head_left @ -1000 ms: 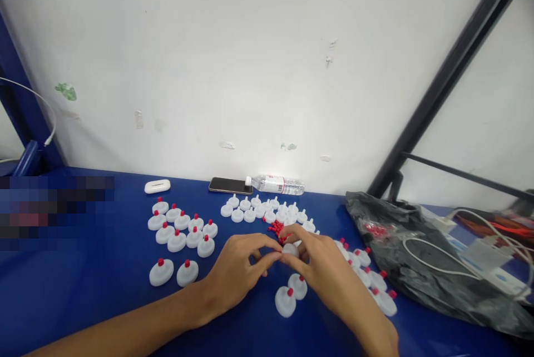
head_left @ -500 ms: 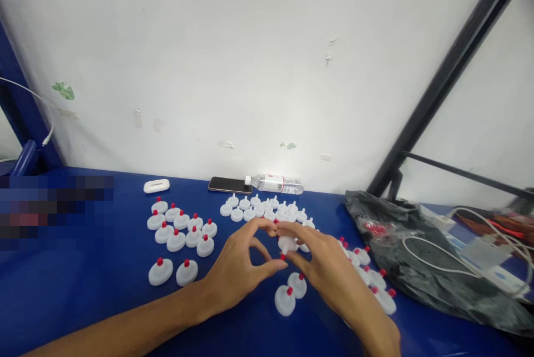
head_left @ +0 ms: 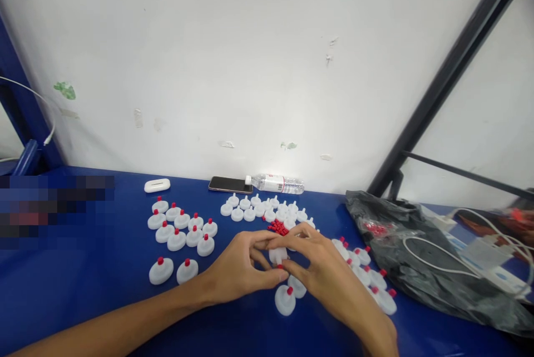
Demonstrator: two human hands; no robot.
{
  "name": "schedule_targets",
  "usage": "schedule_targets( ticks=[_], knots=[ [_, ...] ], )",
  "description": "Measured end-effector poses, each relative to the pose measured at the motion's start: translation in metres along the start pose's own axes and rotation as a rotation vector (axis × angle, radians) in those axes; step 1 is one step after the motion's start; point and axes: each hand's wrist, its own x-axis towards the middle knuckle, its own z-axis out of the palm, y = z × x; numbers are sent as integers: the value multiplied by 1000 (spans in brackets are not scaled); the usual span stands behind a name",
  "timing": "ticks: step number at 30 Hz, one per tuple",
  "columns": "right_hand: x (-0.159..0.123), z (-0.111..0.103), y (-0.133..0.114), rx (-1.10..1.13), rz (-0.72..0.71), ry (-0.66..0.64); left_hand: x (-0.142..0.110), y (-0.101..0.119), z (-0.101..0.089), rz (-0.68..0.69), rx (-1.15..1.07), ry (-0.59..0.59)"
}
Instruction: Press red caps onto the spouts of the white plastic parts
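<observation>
Nearest, at 6 o'clock from the held piece (head_left: 277, 255): two capped white pieces (head_left: 285, 301), one partly covered by the hands. Just beyond: the held piece itself, raised over the blue table (head_left: 83, 268), tilted, with a red cap (head_left: 280, 267) on its spout toward 6 o'clock. Gripped at the side by the right hand (head_left: 321, 262). Half a second ago, clear of the left thumb; now met by it at the cap, with other fingers of the left hand (head_left: 240, 265) curled toward the far side, tips partly hidden. Apparently squeezed from cap to base, so probably pressed rather than merely held; impossible to tell how firmly seated. At 3 to 4 o'clock, more capped pieces (head_left: 362, 276); at 9 to 10, another capped group (head_left: 176, 242). Farther, at 12, loose red caps (head_left: 278, 227), then uncapped pieces (head_left: 237, 214) from 10 to 1. Farthest, a phone (head_left: 231, 185) at 11 and a bottle (head_left: 273, 183) at 12.
</observation>
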Motion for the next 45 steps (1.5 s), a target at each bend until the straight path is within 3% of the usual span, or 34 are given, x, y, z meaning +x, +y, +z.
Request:
schedule_targets(
  ticks=[13, 17, 21, 25, 29, 35, 38, 45],
  knots=[
    [-2, 1, 1, 5, 8, -25, 2, -8, 2, -40, -162, -9],
    [-3, -1, 0, 36, -23, -27, 2, -8, 2, -60, -150, 53],
    [-9, -13, 9, 15, -72, 109, 3, -10, 3, -102, -58, 184],
    [-24, -32, 31, -156, 38, 272, 1, -11, 4, -91, 186, 261],
    [-35, -39, 53, -273, 181, 208, -1, -13, 7, -34, 452, 298],
    [-25, -30, 58, -337, 329, -19, 1, -15, 7, -47, 477, 306],
    [-17, -27, 51, -323, 331, -70, 2, -15, 7, -41, 450, 314],
    [-2, -12, 23, -241, 166, 45, -3, -15, 11, 45, 532, 294]
  ],
)
